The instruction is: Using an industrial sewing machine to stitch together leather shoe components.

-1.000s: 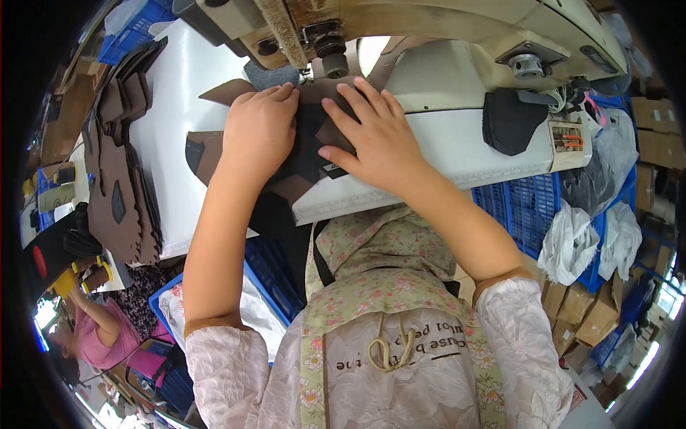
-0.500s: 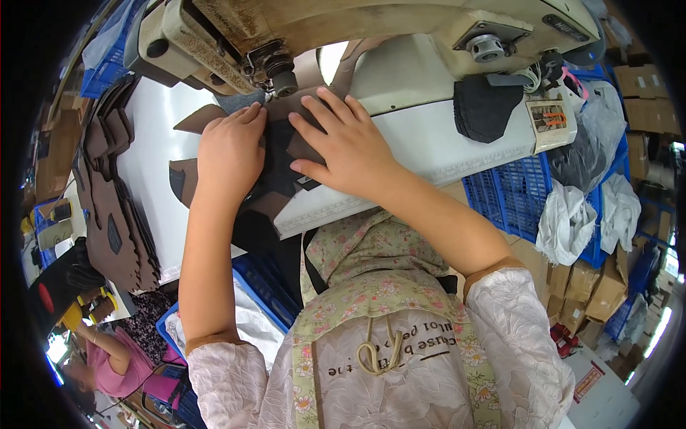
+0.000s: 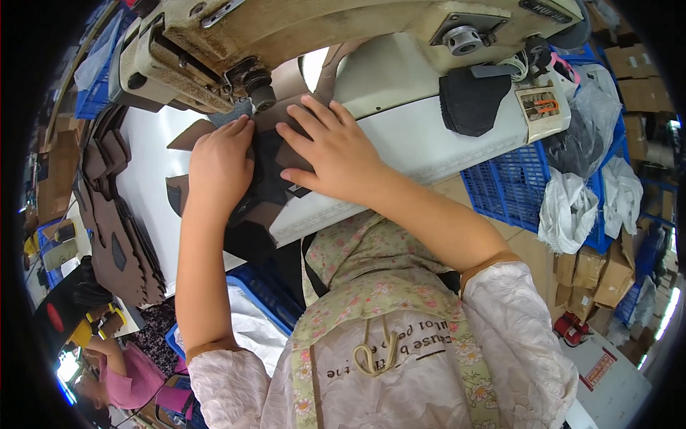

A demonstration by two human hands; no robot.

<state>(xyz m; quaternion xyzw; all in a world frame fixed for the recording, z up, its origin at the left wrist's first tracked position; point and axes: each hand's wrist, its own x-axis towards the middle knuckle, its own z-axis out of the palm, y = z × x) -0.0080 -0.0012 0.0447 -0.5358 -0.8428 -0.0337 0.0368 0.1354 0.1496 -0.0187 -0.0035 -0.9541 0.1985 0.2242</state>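
Observation:
A brown and black flat sewn piece (image 3: 270, 146), leather-like, lies on the white sewing table (image 3: 400, 154) beneath the head of the beige sewing machine (image 3: 300, 25). My left hand (image 3: 220, 168) presses on its left part, fingers drawn together and bent at the edge beside the machine's presser area (image 3: 259, 93); the fingertips are partly hidden. My right hand (image 3: 332, 154) rests palm down on the right part with its fingers spread. Brown flaps of the piece stick out past my left hand, and its near end hangs over the table edge. The needle is not clearly visible.
A pile of brown cut pieces (image 3: 118, 229) lies at the left. Black cut pieces (image 3: 471, 100) are stacked to the right, near a small tray (image 3: 541, 111). Blue crates (image 3: 504, 186) stand beyond the table edge. Another person in pink (image 3: 136, 379) sits at lower left.
The whole view has shifted slightly, moving the machine left and down in the picture. Both hands keep nearly the same hold and place on the piece.

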